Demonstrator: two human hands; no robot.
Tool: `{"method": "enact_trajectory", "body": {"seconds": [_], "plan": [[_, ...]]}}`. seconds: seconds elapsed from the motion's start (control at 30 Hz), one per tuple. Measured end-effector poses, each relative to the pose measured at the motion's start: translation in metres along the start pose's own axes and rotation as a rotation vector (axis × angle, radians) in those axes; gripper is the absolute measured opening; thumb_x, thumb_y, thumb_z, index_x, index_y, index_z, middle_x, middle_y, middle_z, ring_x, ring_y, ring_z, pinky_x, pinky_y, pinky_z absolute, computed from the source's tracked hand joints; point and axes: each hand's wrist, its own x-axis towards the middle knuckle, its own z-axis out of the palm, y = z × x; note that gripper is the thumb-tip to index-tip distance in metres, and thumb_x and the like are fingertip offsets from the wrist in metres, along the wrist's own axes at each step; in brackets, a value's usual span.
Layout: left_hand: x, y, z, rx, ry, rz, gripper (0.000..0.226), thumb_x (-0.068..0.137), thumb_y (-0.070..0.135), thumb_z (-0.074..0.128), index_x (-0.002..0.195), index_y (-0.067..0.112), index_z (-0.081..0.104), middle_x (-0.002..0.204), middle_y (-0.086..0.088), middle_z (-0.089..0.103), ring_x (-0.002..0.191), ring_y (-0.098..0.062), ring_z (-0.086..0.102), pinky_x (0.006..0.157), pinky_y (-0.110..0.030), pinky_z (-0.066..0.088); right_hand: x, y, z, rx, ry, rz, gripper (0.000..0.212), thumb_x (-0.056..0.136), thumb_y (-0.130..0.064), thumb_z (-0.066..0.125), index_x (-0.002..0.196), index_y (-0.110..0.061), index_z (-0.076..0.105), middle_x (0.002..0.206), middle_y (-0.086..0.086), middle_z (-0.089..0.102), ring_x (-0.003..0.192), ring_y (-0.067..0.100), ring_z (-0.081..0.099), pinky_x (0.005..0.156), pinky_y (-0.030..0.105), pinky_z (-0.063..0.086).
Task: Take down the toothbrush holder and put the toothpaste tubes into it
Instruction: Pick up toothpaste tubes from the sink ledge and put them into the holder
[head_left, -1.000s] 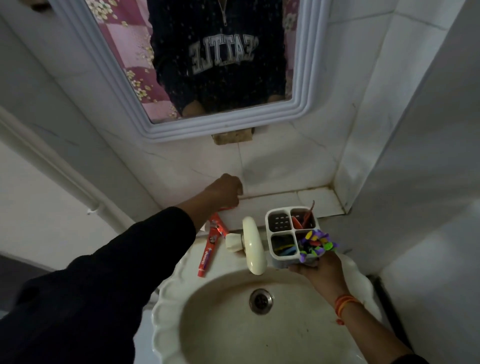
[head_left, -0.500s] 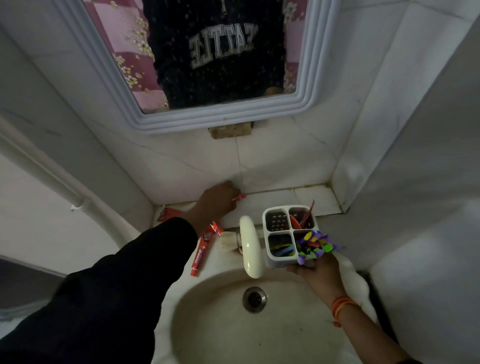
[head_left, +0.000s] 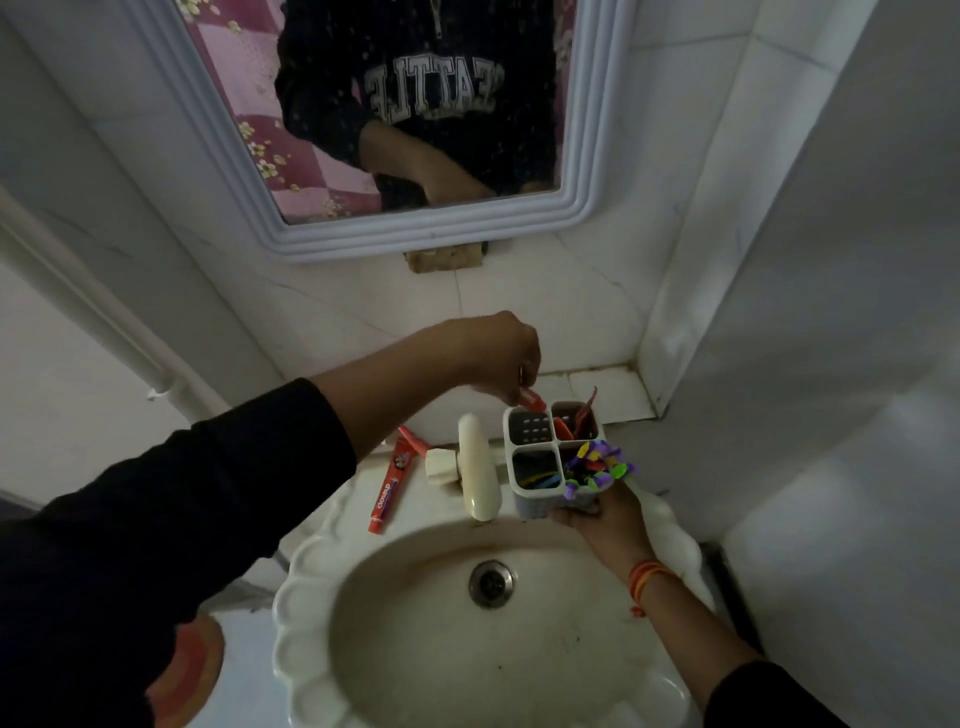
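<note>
My right hand (head_left: 602, 519) grips a white four-compartment toothbrush holder (head_left: 530, 431) from below, over the back rim of the sink. Its compartments hold a red item, coloured brushes and a bunch of purple and green bits (head_left: 597, 465). My left hand (head_left: 498, 353) pinches a small red toothpaste tube (head_left: 531, 399) right at the holder's back left compartment, its tip just above the rim. A longer red toothpaste tube (head_left: 387, 493) lies on the sink ledge left of the tap.
A cream tap (head_left: 475, 462) juts over the white scalloped sink (head_left: 311, 587), close left of the holder. A tiled ledge (head_left: 608, 389) runs behind it, with a wall corner to the right. A mirror (head_left: 405, 104) hangs above.
My left hand picked up the small red tube from the back ledge and carried it right, to the holder. The holder in my right hand stayed where it was.
</note>
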Motion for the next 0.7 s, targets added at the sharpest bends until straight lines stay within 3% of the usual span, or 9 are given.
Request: {"method": "enact_trajectory", "body": {"seconds": [0.07, 0.23, 0.3, 0.37, 0.47, 0.57, 0.6, 0.7], "plan": [[0.001, 0.014, 0.002, 0.046, -0.069, -0.022, 0.033, 0.08, 0.027, 0.083, 0.111, 0.016, 0.077, 0.104, 0.001, 0.077, 0.102, -0.016, 0.069, 0.08, -0.027, 0.055, -0.001, 0.0, -0.002, -0.019, -0.008, -0.006, 0.054, 0.064, 0.004, 0.085, 0.113, -0.008, 0.067, 0.108, 0.005, 0.072, 0.103, 0.016, 0.066, 0.076, 0.005, 0.049], [0.004, 0.033, 0.032, 0.023, -0.028, -0.11, 0.032, 0.078, 0.023, 0.085, 0.108, 0.013, 0.078, 0.1, -0.006, 0.076, 0.093, -0.021, 0.072, 0.08, -0.034, 0.062, -0.003, -0.005, -0.005, -0.034, -0.026, -0.004, 0.055, 0.065, -0.002, 0.087, 0.114, -0.013, 0.066, 0.11, 0.004, 0.072, 0.106, 0.017, 0.065, 0.083, 0.014, 0.05], [0.005, 0.036, 0.043, -0.005, -0.026, -0.115, 0.028, 0.083, 0.022, 0.078, 0.109, 0.012, 0.076, 0.098, -0.007, 0.074, 0.089, -0.023, 0.071, 0.072, -0.031, 0.059, -0.003, -0.005, -0.006, -0.052, -0.022, -0.011, 0.054, 0.065, 0.0, 0.086, 0.115, -0.01, 0.066, 0.106, 0.002, 0.07, 0.104, 0.015, 0.063, 0.077, 0.002, 0.045], [0.005, 0.038, 0.048, -0.003, -0.001, -0.107, 0.023, 0.086, 0.026, 0.073, 0.103, 0.011, 0.076, 0.086, -0.005, 0.068, 0.085, -0.023, 0.07, 0.062, -0.03, 0.051, -0.002, -0.005, -0.007, -0.058, -0.014, -0.009, 0.055, 0.065, 0.003, 0.085, 0.115, -0.008, 0.065, 0.104, 0.001, 0.069, 0.104, 0.014, 0.062, 0.074, 0.001, 0.045], [0.002, 0.037, 0.047, -0.037, 0.008, -0.124, 0.023, 0.083, 0.028, 0.075, 0.1, 0.011, 0.077, 0.081, -0.004, 0.068, 0.084, -0.023, 0.07, 0.065, -0.033, 0.056, -0.003, -0.005, -0.007, -0.037, -0.006, -0.012, 0.058, 0.064, 0.003, 0.085, 0.116, -0.011, 0.064, 0.107, 0.001, 0.069, 0.108, 0.018, 0.063, 0.088, 0.026, 0.052], [-0.005, 0.024, 0.04, -0.144, 0.02, -0.137, 0.022, 0.082, 0.025, 0.077, 0.103, 0.018, 0.081, 0.096, -0.002, 0.079, 0.094, -0.018, 0.071, 0.086, -0.036, 0.061, -0.005, -0.003, -0.006, -0.008, 0.001, -0.007, 0.064, 0.064, 0.006, 0.084, 0.122, -0.01, 0.061, 0.114, 0.004, 0.069, 0.112, 0.021, 0.063, 0.093, 0.039, 0.055], [-0.008, 0.016, 0.038, -0.204, 0.052, -0.152, 0.021, 0.082, 0.023, 0.077, 0.103, 0.019, 0.082, 0.099, -0.001, 0.08, 0.096, -0.016, 0.072, 0.091, -0.033, 0.059, -0.005, -0.002, -0.006, -0.005, 0.005, 0.001, 0.063, 0.065, 0.007, 0.083, 0.122, -0.008, 0.061, 0.114, 0.005, 0.068, 0.11, 0.02, 0.063, 0.091, 0.034, 0.057], [-0.021, -0.012, 0.036, -0.358, 0.19, -0.23, 0.019, 0.084, 0.016, 0.077, 0.102, 0.017, 0.082, 0.103, 0.0, 0.08, 0.098, -0.013, 0.072, 0.094, -0.023, 0.053, -0.004, -0.002, -0.005, -0.009, 0.023, 0.015, 0.055, 0.067, 0.013, 0.079, 0.118, 0.003, 0.061, 0.109, 0.01, 0.066, 0.103, 0.021, 0.061, 0.069, 0.002, 0.048]]}}
